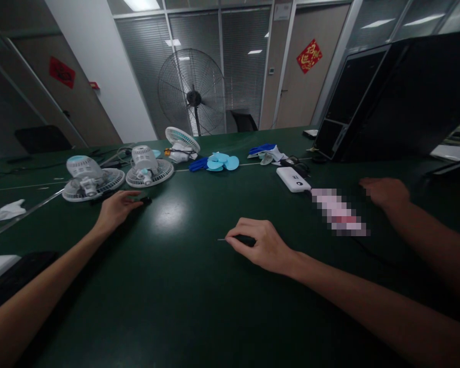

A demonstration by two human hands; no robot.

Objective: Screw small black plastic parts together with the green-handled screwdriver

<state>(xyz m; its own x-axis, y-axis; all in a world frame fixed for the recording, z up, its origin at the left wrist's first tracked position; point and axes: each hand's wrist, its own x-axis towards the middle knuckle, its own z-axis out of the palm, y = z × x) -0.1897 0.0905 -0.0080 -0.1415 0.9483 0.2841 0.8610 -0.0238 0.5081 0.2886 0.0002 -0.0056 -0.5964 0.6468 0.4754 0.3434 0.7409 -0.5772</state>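
Note:
My right hand [258, 243] is closed round the dark handle of a screwdriver [246, 239], whose thin metal shaft points left over the green table [199, 296]. Off to the left, my left hand [120, 207] has its thumb and fingers at a small black object [147, 201] lying on the table. Just beyond that hand are two white fan heads, one [88, 179] at the far left and one [147, 168] nearer the middle, both resting on their round grilles. A third fan part [182, 144] leans farther back.
Light blue fan blades [222, 161] and blue-and-white gloves [266, 152] lie at the back. A white power bank [292, 179] is right of centre. Another person's hand [385, 191] rests at the right, near a large black case [398, 97]. White cloth [5, 211] lies left.

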